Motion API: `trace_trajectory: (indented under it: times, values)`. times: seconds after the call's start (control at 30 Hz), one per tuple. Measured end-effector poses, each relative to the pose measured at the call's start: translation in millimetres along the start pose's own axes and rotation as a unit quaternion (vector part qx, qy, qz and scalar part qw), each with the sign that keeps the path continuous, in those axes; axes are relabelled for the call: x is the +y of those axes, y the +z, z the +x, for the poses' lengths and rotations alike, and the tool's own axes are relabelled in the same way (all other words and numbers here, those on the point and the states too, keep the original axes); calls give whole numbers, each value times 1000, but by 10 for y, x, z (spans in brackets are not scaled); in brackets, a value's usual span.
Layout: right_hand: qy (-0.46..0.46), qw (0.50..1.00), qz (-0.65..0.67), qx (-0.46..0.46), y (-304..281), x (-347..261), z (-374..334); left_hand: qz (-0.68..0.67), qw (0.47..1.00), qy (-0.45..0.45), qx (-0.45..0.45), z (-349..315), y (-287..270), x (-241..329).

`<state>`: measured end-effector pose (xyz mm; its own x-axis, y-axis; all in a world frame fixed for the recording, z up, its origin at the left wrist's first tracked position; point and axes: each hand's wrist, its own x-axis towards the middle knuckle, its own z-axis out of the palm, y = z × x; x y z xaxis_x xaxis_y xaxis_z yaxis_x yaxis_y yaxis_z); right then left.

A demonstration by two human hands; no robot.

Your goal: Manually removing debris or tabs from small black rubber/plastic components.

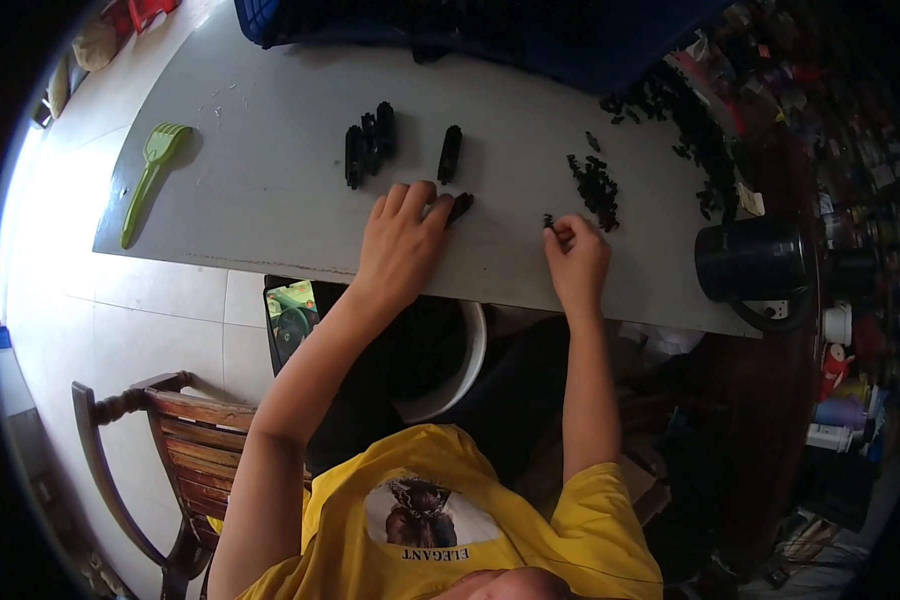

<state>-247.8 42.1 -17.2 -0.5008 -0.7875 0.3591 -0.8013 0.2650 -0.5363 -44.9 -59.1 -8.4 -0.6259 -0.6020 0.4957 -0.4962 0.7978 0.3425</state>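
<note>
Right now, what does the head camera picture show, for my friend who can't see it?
A person's left hand touches a small black part on a grey table, while the right hand pinches another tiny black piece. A green plastic fork lies far left.

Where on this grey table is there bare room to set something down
The widest bare patch of the grey table lies between the green scoop and the black rods. A smaller gap lies between the left hand and right hand. It is crowded on the right, around the loose black bits and black mug.
</note>
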Motion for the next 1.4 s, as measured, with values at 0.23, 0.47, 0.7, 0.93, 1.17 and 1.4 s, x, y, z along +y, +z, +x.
trace_trajectory:
  times: [0.23, 0.47, 0.7, 0.93, 1.17, 1.4]
  values:
    - [249, 879, 394, -105, -172, -459, -354, -159, 980, -99, -71, -120, -125, 56]
    - [227, 808, 533, -111, -236, -624, -546, -609, 745, -235, -134, -212, -235, 220]
    - [233, 784, 564, -112, -257, -748, -656, -662, 690, -251, -151, -292, -201, 372]
    - [267, 767, 576, -94, -189, -850, -739, -548, 820, -81, -139, -380, -206, 462]
    - [250, 757, 598, -85, -178, -793, -681, -555, 805, -76, -196, -406, -254, 487]
    - [203, 759, 605, -130, -131, -528, -725, -530, 819, -61, -213, -378, -233, 491]
